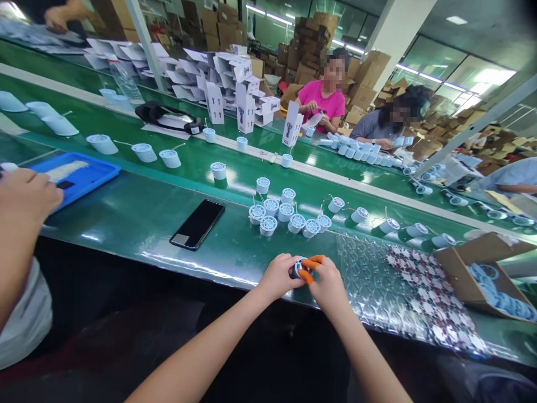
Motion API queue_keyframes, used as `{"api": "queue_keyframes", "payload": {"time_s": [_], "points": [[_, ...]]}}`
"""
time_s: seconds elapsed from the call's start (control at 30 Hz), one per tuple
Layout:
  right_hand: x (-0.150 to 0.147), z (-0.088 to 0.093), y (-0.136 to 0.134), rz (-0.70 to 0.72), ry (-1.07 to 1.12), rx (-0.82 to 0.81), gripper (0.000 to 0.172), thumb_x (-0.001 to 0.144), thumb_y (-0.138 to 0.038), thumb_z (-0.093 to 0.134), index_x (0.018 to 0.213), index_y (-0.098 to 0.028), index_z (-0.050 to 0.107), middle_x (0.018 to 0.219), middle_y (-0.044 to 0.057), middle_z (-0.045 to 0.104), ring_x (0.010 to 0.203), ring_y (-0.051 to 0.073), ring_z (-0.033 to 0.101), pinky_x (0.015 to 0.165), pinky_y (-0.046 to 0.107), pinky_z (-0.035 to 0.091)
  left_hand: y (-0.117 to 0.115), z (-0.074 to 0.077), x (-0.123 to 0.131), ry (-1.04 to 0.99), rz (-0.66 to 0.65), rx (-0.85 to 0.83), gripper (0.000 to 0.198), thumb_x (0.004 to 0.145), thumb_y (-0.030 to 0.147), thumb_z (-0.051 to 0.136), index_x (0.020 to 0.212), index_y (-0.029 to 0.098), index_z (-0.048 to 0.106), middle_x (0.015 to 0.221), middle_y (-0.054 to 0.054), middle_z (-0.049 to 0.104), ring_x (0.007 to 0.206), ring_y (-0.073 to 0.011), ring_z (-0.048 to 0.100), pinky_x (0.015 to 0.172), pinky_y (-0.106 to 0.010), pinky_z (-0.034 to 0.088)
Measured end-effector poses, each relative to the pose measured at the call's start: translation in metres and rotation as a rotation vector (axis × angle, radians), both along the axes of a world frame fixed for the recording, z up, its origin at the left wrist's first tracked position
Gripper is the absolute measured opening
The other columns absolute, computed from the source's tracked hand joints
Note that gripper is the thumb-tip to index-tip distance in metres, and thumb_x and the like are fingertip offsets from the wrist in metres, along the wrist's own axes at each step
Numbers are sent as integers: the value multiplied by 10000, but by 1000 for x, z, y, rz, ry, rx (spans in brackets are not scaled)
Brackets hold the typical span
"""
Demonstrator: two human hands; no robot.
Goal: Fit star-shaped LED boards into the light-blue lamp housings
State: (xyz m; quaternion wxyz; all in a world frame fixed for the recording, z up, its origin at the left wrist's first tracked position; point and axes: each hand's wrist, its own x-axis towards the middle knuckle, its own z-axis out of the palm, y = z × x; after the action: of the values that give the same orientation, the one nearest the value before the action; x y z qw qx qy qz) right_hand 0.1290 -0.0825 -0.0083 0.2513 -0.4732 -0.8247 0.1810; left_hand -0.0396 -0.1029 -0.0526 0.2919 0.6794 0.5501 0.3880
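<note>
My left hand (279, 276) is closed around a small round housing (298, 267), pale blue on top with a dark side, just above the front edge of the green bench. Orange covers sit on the thumb and a finger of my right hand (325, 280), which press on the top of the same housing. The fingers hide part of it. Behind my hands stands a cluster of pale blue round housings (286, 212), several with thin wires sticking up. A black phone (198, 224) lies on the bench to the left.
On the right are bubble wrap (361, 274), many small white circuit boards with wires (434, 296) and a cardboard box (459, 268) of blue rings. At left a co-worker's hand (31, 193) is by a blue tray (90, 179). More housings (390, 225) line the green belt; people sit across it.
</note>
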Motion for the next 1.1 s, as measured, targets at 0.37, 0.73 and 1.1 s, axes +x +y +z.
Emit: {"api": "queue_keyframes", "payload": {"time_s": [0.37,0.73,1.1], "points": [[6,-14,0,-59,189,-92,187,875,-248,650,997,-234,791,984,106,684,946,261,677,888,447,570,1,6,-1,28,-29,-22,282,712,273,805,976,217,723,698,28,481,713,-166,501,641,-255,372],[28,15,-30,-96,876,-684,801,630,-349,915,1332,-212,552,1276,158,686,1143,327,684,987,515,557,-1,103,-26,199,-511,324,542,857,69,609,1315,357,634,1051,-58,611,1027,-228,581,925,-342,488],[21,39,-41,-424,1165,-96,681,688,-299,881,1238,-259,480,1272,153,647,1116,289,689,921,460,593,-25,114,44,-626,-20,-230,242,858,382,711,880,152,781,770,-55,666,651,-137,579,575,-237,491]]}}
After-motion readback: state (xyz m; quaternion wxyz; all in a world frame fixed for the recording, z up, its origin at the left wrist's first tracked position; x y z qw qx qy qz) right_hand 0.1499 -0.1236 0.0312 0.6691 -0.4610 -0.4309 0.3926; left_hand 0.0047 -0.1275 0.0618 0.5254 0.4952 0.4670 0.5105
